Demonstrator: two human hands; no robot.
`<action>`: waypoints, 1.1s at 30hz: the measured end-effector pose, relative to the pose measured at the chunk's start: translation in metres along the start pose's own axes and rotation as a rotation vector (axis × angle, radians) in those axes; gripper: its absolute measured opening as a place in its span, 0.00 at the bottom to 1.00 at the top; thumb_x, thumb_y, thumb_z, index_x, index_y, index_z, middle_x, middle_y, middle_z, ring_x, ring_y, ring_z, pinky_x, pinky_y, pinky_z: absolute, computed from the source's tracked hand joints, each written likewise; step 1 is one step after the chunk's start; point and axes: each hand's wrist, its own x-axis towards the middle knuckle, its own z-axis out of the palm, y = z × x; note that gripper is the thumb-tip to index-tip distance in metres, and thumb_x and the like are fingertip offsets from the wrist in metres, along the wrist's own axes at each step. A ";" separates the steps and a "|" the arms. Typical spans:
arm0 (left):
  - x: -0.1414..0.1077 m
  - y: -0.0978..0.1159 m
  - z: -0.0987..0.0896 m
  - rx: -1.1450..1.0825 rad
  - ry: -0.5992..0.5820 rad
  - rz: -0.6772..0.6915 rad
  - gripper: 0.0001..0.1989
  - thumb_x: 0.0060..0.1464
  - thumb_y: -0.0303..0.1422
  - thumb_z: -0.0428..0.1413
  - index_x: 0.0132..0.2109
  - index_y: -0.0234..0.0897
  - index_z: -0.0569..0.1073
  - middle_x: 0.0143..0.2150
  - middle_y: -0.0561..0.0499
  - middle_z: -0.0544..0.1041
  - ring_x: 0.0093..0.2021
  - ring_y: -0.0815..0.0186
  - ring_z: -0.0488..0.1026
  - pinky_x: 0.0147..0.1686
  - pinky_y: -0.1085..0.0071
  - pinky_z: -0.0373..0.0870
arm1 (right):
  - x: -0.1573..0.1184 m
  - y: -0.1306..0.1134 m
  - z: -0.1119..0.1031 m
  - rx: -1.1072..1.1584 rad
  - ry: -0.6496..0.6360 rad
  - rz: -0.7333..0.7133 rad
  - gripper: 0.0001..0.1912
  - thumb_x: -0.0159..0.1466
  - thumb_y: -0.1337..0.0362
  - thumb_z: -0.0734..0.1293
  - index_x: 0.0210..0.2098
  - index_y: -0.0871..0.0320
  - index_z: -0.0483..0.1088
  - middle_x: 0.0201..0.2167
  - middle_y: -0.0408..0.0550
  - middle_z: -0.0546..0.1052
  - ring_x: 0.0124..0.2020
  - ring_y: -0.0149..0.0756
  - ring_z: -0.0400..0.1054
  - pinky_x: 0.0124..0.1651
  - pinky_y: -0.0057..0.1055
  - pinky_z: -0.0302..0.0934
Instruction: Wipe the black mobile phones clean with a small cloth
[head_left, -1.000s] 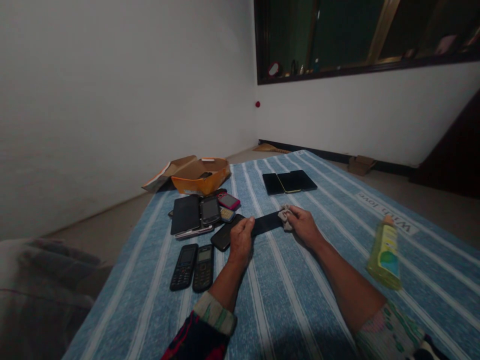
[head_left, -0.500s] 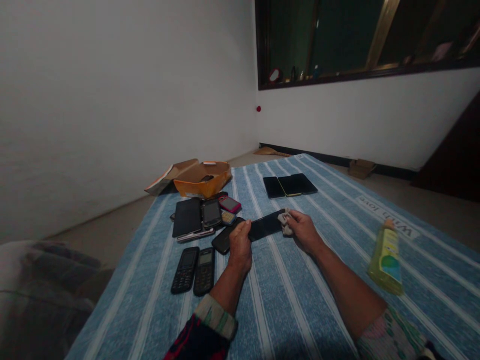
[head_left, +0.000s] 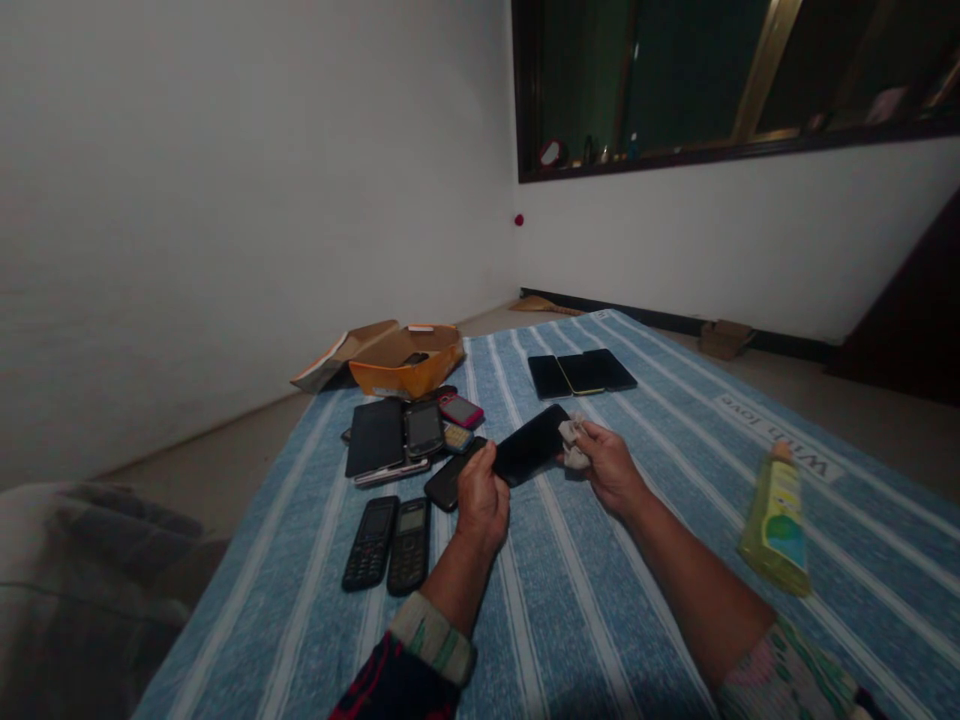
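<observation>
My left hand is closed on the near left end of a black smartphone, which is held tilted over the cloth with its dark screen showing. In my right hand a crumpled pale cloth is pinched between thumb and fingers. The cloth touches the phone's right edge. Just left of my left hand another dark phone lies on the bed cover. Two black keypad phones lie side by side nearer to me.
A blue striped cover spreads beneath everything. Piled phones and a black flat case lie at left, before an open orange box. Several dark phones lie in a row farther back. A yellow-green bottle lies at right.
The phone in my left hand has turned, its far end rising and its screen tilting more toward me. The cloth in my right hand has moved slightly, now at the phone's right edge.
</observation>
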 end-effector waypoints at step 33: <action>-0.012 0.000 0.002 0.334 -0.221 0.171 0.24 0.53 0.51 0.57 0.46 0.36 0.79 0.45 0.42 0.80 0.48 0.56 0.76 0.47 0.63 0.69 | -0.021 -0.012 0.009 -1.282 -0.147 -0.987 0.14 0.69 0.69 0.55 0.38 0.60 0.72 0.31 0.53 0.72 0.36 0.42 0.64 0.40 0.36 0.57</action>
